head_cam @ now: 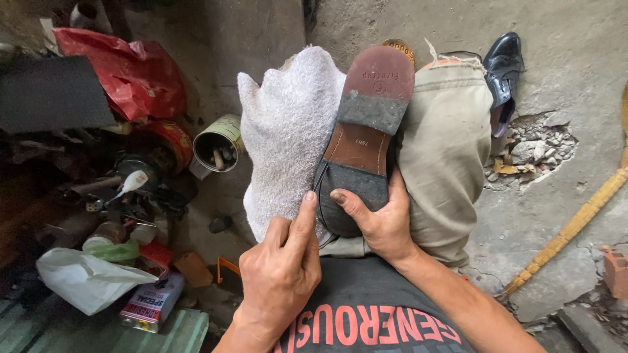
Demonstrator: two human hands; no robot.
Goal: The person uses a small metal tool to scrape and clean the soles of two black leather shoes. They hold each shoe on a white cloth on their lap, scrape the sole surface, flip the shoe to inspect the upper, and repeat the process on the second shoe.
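The left hand (278, 271) has its fingers (305, 219) pressed together and stretched straight, the tip of the longest one touching the near edge of the shoe (363, 144) where it meets the white towel (284, 131). The right hand (376, 219) has its fingers clamped on the shoe: the thumb lies across the grey front of the sole, and the other fingers wrap around the far side, out of sight.

The shoe lies sole up on the person's lap, toe toward the body and heel pointing away. Its sole is brown in the middle, grey rubber at the front and at the step of the heel, and reddish brown on the heel cap. The towel is draped over the knee just left of the shoe and touches it along its edge. Right of the shoe is the other knee in beige trousers (441, 150).

Beyond the shoe's heel, to the right, a black shoe (502, 68) stands on the concrete floor (575, 52), next to a broken patch of rubble. Farther right of the shoe a yellow stick (575, 225) lies slanted on the floor. Well to the left of the shoe sits an open tin can (219, 140) with small things inside, then a red plastic bag (134, 72), a white plastic bag (85, 278), a flat tin (152, 302) and a heap of bottles and tools.
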